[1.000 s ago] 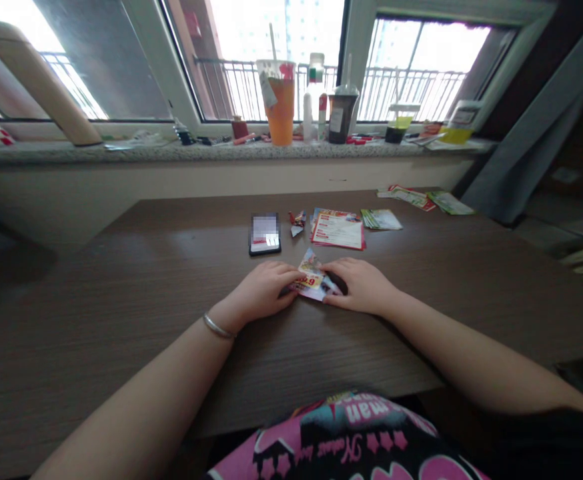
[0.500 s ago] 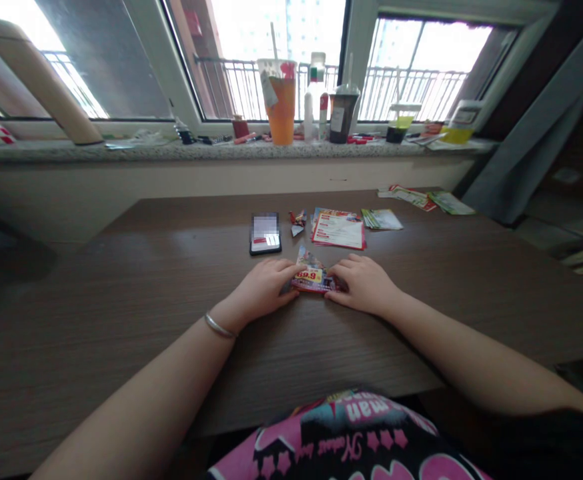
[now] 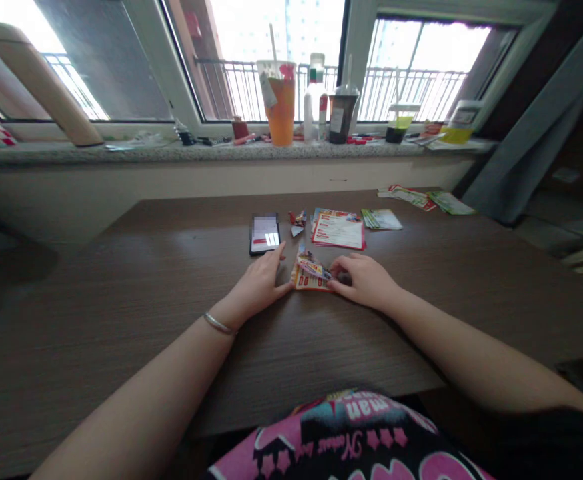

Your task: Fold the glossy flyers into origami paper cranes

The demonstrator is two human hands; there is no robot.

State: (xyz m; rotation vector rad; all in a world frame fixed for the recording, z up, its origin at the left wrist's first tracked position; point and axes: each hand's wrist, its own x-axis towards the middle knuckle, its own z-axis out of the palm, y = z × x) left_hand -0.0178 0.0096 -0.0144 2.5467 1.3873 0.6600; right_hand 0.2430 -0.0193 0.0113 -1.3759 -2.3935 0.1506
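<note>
A folded printed flyer (image 3: pixel 312 275) lies on the brown table between my hands, one flap lifted and showing a cream inner side with red boxes. My right hand (image 3: pixel 364 280) pinches its right edge with thumb and fingers. My left hand (image 3: pixel 261 277) is spread, its thumb tip at the flyer's left edge and its other fingers raised near the phone. Just beyond my left fingers lies the phone (image 3: pixel 265 233) with its screen lit. A small folded paper piece (image 3: pixel 298 223) sits right of the phone, beside a stack of flyers (image 3: pixel 339 229).
Green-and-white paper slips (image 3: pixel 381 219) lie right of the stack, with more leaflets (image 3: pixel 411 197) at the table's far right. On the windowsill (image 3: pixel 211 152) stand an orange drink cup (image 3: pixel 282 110), a dark cup (image 3: pixel 342 117), a bottle (image 3: pixel 314 100) and small items.
My left hand has let go of the flyer and moved slightly left, its fingers spreading. The flyer's front flap has lifted, uncovering the inner side. My right hand stays at the right edge.
</note>
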